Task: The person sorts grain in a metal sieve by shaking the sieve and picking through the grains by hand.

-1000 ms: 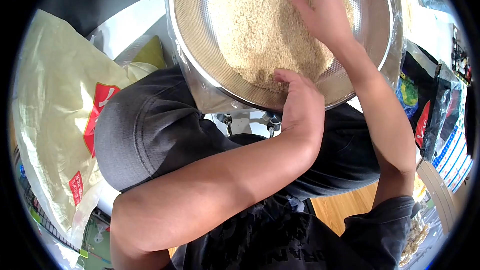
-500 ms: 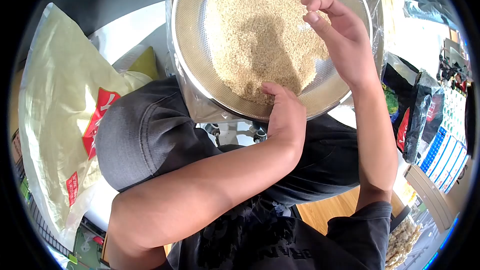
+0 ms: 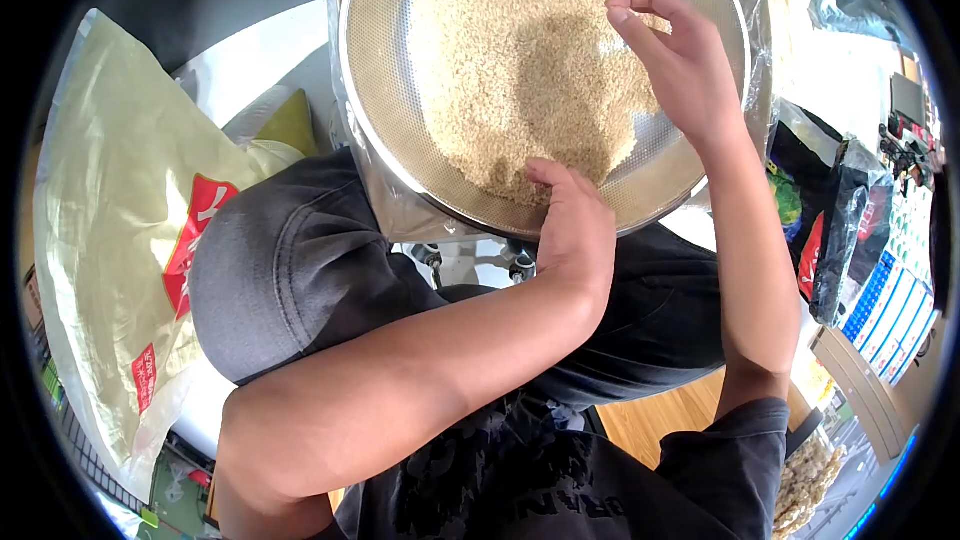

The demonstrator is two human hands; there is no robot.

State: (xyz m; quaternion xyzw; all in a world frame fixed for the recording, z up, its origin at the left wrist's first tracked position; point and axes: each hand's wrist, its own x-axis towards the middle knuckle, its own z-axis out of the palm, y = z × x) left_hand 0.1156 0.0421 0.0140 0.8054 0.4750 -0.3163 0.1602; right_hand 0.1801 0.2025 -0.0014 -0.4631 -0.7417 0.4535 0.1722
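Observation:
A round metal mesh sieve (image 3: 385,130) holds a broad layer of pale tan grains (image 3: 480,60). Over its right side is my right hand (image 3: 690,65), raised above the grains, with thumb and index fingertips pressed together; anything between them is too small to make out. My left hand (image 3: 578,225) lies across the near rim, its curled fingertips at the lower edge of the grains. Its fingers are close together and partly hidden, so what they hold cannot be made out. Clear plastic (image 3: 425,227) shows beneath the sieve.
A large pale yellow bag (image 3: 115,210) with red labels stands at the left, beside my knee (image 3: 245,270). Black and coloured packages (image 3: 835,230) lie at the right. Metal-and-black fittings (image 3: 520,265) show below the sieve, and wooden flooring (image 3: 665,412) shows lower down.
The sieve appears lower and further left than in the earliest frame. My right hand has lifted from the grains, and its thumb and index finger, apart half a second ago, now meet. My left hand stays by the near rim.

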